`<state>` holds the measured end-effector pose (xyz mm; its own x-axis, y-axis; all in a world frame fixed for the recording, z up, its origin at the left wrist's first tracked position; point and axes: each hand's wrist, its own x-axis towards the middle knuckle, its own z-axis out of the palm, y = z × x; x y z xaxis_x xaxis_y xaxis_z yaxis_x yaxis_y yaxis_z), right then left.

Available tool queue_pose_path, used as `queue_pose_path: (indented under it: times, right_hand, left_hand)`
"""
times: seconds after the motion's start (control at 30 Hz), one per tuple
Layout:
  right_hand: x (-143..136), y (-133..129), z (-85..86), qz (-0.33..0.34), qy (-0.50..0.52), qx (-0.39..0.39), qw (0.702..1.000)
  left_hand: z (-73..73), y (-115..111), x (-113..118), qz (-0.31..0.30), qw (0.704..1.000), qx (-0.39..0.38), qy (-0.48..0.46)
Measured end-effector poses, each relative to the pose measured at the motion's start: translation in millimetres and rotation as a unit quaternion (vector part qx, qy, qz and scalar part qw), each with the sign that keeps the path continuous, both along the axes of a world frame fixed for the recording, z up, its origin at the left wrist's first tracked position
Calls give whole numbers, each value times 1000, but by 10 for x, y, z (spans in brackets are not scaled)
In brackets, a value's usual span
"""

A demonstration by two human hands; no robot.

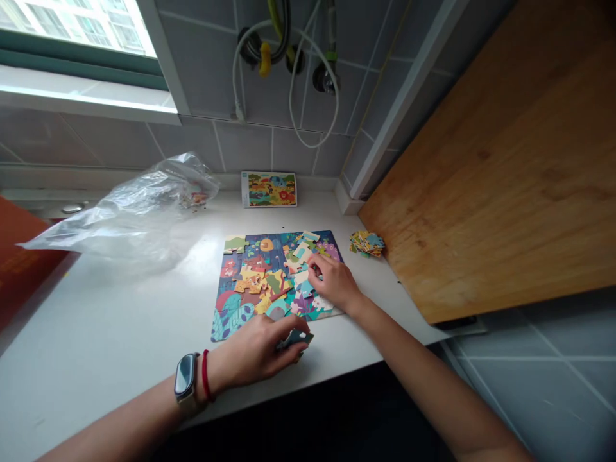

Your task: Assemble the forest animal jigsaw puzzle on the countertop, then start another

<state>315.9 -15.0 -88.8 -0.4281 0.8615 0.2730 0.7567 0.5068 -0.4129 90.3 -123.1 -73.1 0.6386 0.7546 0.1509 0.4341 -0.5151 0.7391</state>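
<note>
A colourful jigsaw puzzle (pixel 276 247) lies on the white counter, with several loose pieces (pixel 250 280) scattered over it. Near its front edge, my left hand (pixel 262 346) grips a dark puzzle piece (pixel 296 337) between thumb and fingers. Over the right part of the puzzle, my right hand (pixel 333 280) has its fingers bent together beside pale loose pieces (pixel 299 255); what they hold, if anything, is hidden. A small pile of pieces (pixel 366 243) rests right of the puzzle.
Behind the puzzle a picture card (pixel 269 190) leans on the tiled wall. A clear plastic bag (pixel 139 208) lies at the left. An orange object (pixel 26 263) stands at the far left, a wooden board (pixel 510 160) at the right. Hoses and a white cable (pixel 337 106) hang above.
</note>
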Motion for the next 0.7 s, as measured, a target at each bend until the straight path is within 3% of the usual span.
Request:
queue_pose_path:
  times: [0.17, 0.3, 0.43, 0.57, 0.7]
  right_hand:
    - [37, -40, -3, -18, 99, 14, 995]
    - [236, -113, 32, -105, 157, 63, 980]
    - [695, -50, 155, -181, 58, 106, 976]
    - [1120, 182, 434, -270, -80, 8, 959]
    - [1150, 377, 658, -278, -162, -42, 946]
  left_hand:
    - [-62, 67, -28, 9, 1000, 23, -7]
    - [-53, 211, -160, 87, 994, 61, -13]
    - [-50, 351, -416, 212, 976, 49, 0]
    - [-98, 469, -650, 297, 953, 52, 36]
    - [-103, 534, -720, 335, 937, 51, 86]
